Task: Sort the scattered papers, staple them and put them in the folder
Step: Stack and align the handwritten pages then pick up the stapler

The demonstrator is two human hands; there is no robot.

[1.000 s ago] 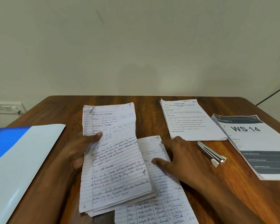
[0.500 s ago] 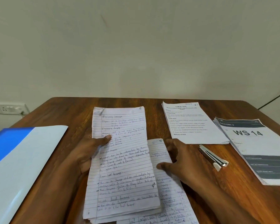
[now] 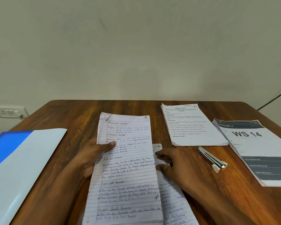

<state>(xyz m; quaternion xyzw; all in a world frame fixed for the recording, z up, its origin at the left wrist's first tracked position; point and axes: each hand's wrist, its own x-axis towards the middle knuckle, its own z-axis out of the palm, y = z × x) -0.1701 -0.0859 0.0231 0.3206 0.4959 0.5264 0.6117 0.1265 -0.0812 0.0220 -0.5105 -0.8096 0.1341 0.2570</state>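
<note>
Near the front of the worktop, the left hand is gripping the handwritten stack, the right hand is resting flat on the loose sheet, the stapler is lying right, and the folder is lying left.

Your table was wood, a warm brown with visible grain and a mild sheen along the far edge. The stack of handwritten sheets at centre frame was thin ruled paper, matt, its upper left corner creased. The loose sheet beside it was the same ruled paper. At the left edge your folder looked like smooth plastic, blue and pale, faintly glossy. The stapler at right was bright metal with a white plastic end. The printed sheets and the booklet at upper right were matt paper.
</note>
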